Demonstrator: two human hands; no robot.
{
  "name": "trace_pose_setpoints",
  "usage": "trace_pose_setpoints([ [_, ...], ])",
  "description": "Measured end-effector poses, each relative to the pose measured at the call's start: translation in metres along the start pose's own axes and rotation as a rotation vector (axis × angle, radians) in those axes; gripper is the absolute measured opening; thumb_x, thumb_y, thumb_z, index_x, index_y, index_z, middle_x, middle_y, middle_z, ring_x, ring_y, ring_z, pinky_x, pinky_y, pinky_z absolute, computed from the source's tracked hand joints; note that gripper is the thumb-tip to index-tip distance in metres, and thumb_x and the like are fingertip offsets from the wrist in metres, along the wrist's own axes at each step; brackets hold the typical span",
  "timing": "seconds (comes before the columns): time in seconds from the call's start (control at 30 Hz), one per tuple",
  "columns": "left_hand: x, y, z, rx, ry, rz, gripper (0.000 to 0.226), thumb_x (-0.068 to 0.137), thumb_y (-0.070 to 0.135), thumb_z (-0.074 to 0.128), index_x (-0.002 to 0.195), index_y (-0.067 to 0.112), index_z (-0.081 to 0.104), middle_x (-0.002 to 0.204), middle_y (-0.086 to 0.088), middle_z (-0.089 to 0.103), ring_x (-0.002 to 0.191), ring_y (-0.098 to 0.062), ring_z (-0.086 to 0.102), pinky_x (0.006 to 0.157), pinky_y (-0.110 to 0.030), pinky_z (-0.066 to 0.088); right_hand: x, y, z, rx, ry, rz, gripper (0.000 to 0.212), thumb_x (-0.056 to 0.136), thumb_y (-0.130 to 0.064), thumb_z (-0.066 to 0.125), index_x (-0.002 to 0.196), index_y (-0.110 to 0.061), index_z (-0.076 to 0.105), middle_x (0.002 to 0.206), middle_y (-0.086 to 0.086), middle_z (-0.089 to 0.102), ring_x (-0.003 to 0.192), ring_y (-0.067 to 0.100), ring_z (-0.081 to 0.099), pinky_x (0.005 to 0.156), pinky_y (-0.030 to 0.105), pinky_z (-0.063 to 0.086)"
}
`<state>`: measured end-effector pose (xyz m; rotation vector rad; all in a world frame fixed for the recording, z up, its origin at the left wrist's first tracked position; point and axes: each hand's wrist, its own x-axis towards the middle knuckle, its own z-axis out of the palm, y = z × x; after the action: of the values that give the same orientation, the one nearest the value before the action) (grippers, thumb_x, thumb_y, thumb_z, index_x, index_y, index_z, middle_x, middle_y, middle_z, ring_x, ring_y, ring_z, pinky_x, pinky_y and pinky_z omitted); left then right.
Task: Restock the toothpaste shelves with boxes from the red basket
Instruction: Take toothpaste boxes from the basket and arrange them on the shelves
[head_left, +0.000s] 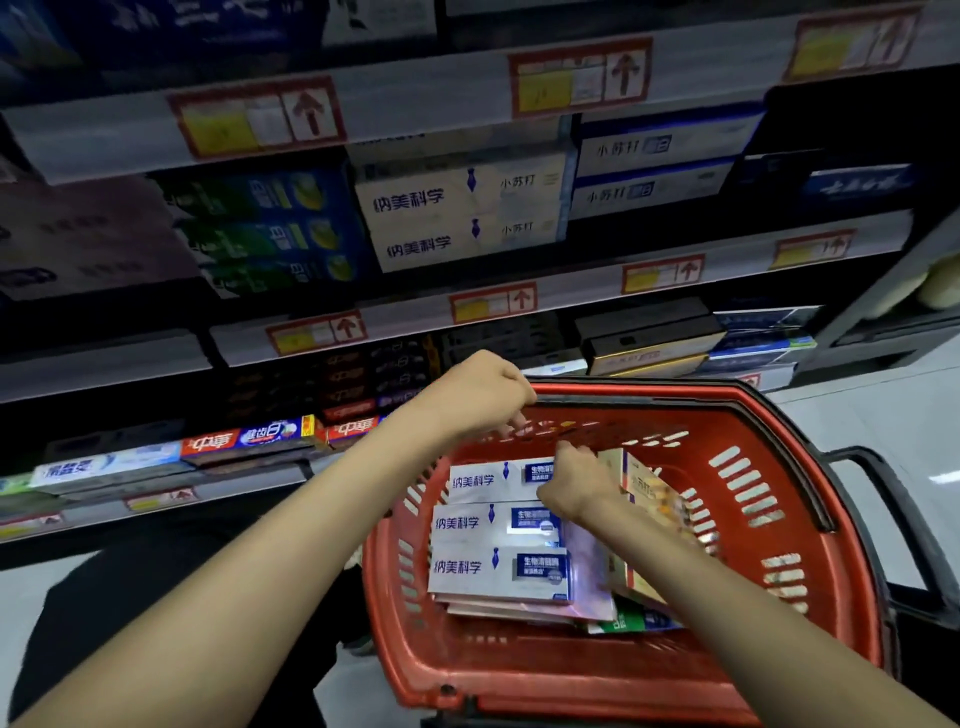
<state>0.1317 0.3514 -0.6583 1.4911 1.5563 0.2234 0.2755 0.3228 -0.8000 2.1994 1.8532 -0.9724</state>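
Pick step. Your right grip (574, 486) curls onto the white toothpaste boxes (488, 522) stacked in the red basket (571, 670); hold unconfirmed. Left grip (475, 395) loosely curled, empty, above far rim. Next: lift one, match shelf stock (457, 208).

Left hand (478, 388) and right hand (575, 482) are bare. Both forearms (291, 525) are uncovered to the frame edge. A black garment (130, 597) shows beneath the left forearm, its detail indistinct.
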Motion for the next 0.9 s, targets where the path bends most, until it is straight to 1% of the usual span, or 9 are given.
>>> trace_pose_setpoints([
  [0.13, 0.006, 0.003, -0.009, -0.013, 0.039, -0.004, 0.021, 0.1, 0.023, 0.055, 0.099, 0.017, 0.075, 0.084, -0.002, 0.078, 0.091, -0.026, 0.076, 0.068, -0.025, 0.049, 0.005, -0.001, 0.002, 0.029, -0.004, 0.031, 0.049, 0.09, -0.014, 0.064, 0.134, -0.008, 0.044, 0.131, 0.016, 0.058, 0.12, 0.036, 0.06, 0.094, 0.039, 0.05],
  [0.23, 0.008, 0.006, -0.012, -0.012, 0.05, -0.01, 0.021, 0.1, 0.022, 0.054, 0.1, 0.017, 0.075, 0.085, -0.003, 0.078, 0.088, -0.025, 0.075, 0.068, -0.025, 0.046, 0.001, 0.005, -0.005, 0.127, -0.002, 0.058, 0.046, 0.085, -0.012, 0.074, 0.126, -0.006, 0.054, 0.126, 0.012, 0.063, 0.116, 0.031, 0.061, 0.088, 0.033, 0.05],
  [0.33, 0.009, 0.01, -0.01, -0.026, 0.049, -0.013, 0.022, 0.101, 0.021, 0.053, 0.105, 0.016, 0.074, 0.086, -0.003, 0.078, 0.077, -0.017, 0.069, 0.07, -0.026, 0.045, -0.003, 0.008, -0.013, 0.39, -0.05, 0.127, 0.057, 0.073, -0.014, 0.092, 0.12, -0.007, 0.061, 0.12, 0.011, 0.067, 0.114, 0.027, 0.064, 0.093, 0.035, 0.054],
  [0.43, 0.008, 0.013, -0.006, -0.05, 0.056, -0.021, 0.021, 0.101, 0.022, 0.054, 0.108, 0.016, 0.072, 0.086, -0.003, 0.077, 0.072, -0.015, 0.066, 0.071, -0.026, 0.046, -0.011, 0.005, -0.017, 0.706, -0.063, 0.217, 0.049, 0.066, -0.007, 0.096, 0.099, -0.012, 0.06, 0.108, 0.013, 0.072, 0.102, 0.03, 0.07, 0.089, 0.048, 0.061],
  [0.5, 0.005, 0.013, -0.002, -0.053, 0.06, -0.022, 0.02, 0.101, 0.023, 0.054, 0.108, 0.016, 0.072, 0.085, -0.003, 0.077, 0.074, -0.017, 0.068, 0.07, -0.027, 0.051, -0.019, 0.004, -0.02, 0.817, -0.053, 0.221, 0.044, 0.067, -0.004, 0.094, 0.095, -0.013, 0.061, 0.1, 0.012, 0.073, 0.094, 0.028, 0.072, 0.084, 0.048, 0.062],
  [0.6, -0.001, 0.011, 0.004, -0.066, 0.074, -0.017, 0.021, 0.1, 0.023, 0.056, 0.108, 0.015, 0.073, 0.085, -0.004, 0.078, 0.083, -0.022, 0.073, 0.078, -0.032, 0.056, -0.029, 0.007, -0.023, 0.959, -0.013, 0.243, 0.04, 0.071, 0.003, 0.089, 0.099, -0.01, 0.063, 0.101, 0.012, 0.075, 0.089, 0.025, 0.073, 0.069, 0.038, 0.063],
  [0.67, -0.005, 0.009, 0.006, -0.077, 0.074, -0.029, 0.021, 0.1, 0.023, 0.055, 0.109, 0.016, 0.073, 0.085, -0.003, 0.077, 0.09, -0.025, 0.075, 0.073, -0.029, 0.053, -0.037, 0.012, -0.03, 1.009, 0.032, 0.267, 0.044, 0.068, 0.006, 0.089, 0.102, -0.009, 0.066, 0.101, 0.015, 0.076, 0.088, 0.03, 0.075, 0.075, 0.044, 0.064],
  [0.77, -0.01, 0.008, 0.006, -0.113, 0.094, -0.037, 0.021, 0.101, 0.023, 0.055, 0.108, 0.016, 0.074, 0.087, -0.003, 0.077, 0.081, -0.02, 0.07, 0.067, -0.025, 0.049, -0.054, 0.019, -0.053, 1.039, 0.093, 0.243, 0.044, 0.067, 0.009, 0.087, 0.102, -0.009, 0.067, 0.102, 0.016, 0.076, 0.087, 0.032, 0.075, 0.081, 0.049, 0.064],
  [0.9, -0.015, 0.003, 0.002, -0.207, 0.178, 0.016, 0.018, 0.097, 0.026, 0.057, 0.091, 0.022, 0.073, 0.089, -0.004, 0.076, 0.078, -0.019, 0.064, 0.072, -0.028, 0.048, -0.089, 0.032, -0.106, 1.099, 0.151, 0.106, 0.046, 0.076, 0.005, 0.084, 0.115, -0.009, 0.065, 0.102, 0.012, 0.075, 0.083, 0.025, 0.077, 0.069, 0.035, 0.063],
])
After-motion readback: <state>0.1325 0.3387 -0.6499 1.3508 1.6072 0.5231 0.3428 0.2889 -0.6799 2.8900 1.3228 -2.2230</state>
